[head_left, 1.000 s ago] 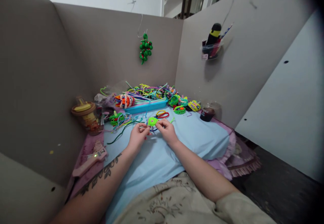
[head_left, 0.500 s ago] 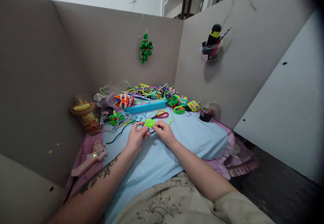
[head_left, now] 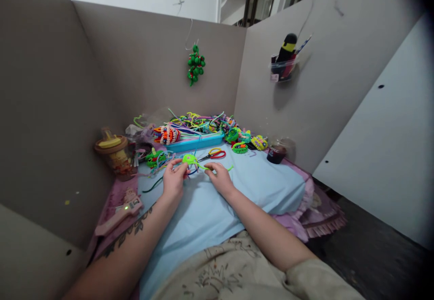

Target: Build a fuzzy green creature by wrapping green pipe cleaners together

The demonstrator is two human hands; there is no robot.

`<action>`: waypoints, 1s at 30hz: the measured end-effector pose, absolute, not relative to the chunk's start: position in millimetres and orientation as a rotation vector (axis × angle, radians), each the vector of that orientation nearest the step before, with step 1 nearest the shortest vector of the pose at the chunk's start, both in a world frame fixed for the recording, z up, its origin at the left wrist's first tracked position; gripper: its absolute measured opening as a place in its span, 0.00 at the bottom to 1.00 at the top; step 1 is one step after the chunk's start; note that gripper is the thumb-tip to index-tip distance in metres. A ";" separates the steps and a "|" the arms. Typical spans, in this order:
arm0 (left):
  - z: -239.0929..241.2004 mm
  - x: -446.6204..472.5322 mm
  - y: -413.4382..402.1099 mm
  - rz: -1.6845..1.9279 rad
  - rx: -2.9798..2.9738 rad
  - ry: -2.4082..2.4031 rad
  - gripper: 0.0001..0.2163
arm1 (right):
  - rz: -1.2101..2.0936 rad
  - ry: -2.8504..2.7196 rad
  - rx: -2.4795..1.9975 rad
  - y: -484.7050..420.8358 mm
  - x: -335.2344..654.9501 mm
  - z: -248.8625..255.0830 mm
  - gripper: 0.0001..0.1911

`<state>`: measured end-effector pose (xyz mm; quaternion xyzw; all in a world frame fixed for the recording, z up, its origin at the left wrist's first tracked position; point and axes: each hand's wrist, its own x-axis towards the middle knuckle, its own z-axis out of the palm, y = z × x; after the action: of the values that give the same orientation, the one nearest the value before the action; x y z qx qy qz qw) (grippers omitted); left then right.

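Observation:
My left hand (head_left: 174,175) pinches a small lime-green pipe-cleaner piece (head_left: 190,159), roundish with a pinkish spot in it. From that piece a lime-green pipe cleaner (head_left: 200,167) runs right to my right hand (head_left: 217,175), whose fingers are closed on it; its free end sticks out beyond them. Dark blue strands hang close to the left fingers. Just behind the hands lie scissors (head_left: 213,154) with red and yellow handles. A dark green pipe cleaner (head_left: 153,184) rests on the light blue cloth (head_left: 257,182) left of my left hand.
A blue tray (head_left: 195,144) of pipe cleaners stands behind, finished colourful pieces (head_left: 259,142) beside it. On the left are a lidded cup (head_left: 117,157) and a pink glue gun (head_left: 124,214); at right, a dark drink cup (head_left: 276,153). Grey panels (head_left: 152,64) enclose the table.
My left hand has moved left with the green piece, away from the right hand. A length of lime-green pipe cleaner now stretches between the hands.

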<state>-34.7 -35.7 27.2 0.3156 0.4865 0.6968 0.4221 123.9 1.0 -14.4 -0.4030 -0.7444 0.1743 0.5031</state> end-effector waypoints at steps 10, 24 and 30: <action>24.4 -43.9 -29.3 1.983 0.818 1.208 0.16 | 0.010 -2.012 -1.375 4.6 135.8 -12.3 0.09; 14.4 -43.2 -28.2 1.822 0.945 1.261 0.17 | 0.248 -1.551 -1.098 13.0 145.5 -11.8 0.09; 13.4 -42.5 -30.1 1.745 1.041 1.266 0.17 | 0.779 -1.318 -0.797 8.6 141.4 -12.0 0.07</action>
<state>-42.5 -30.1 13.4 0.4049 0.4924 0.6784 0.3652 141.4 8.6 -12.0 -0.3510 -0.5803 0.3428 0.6500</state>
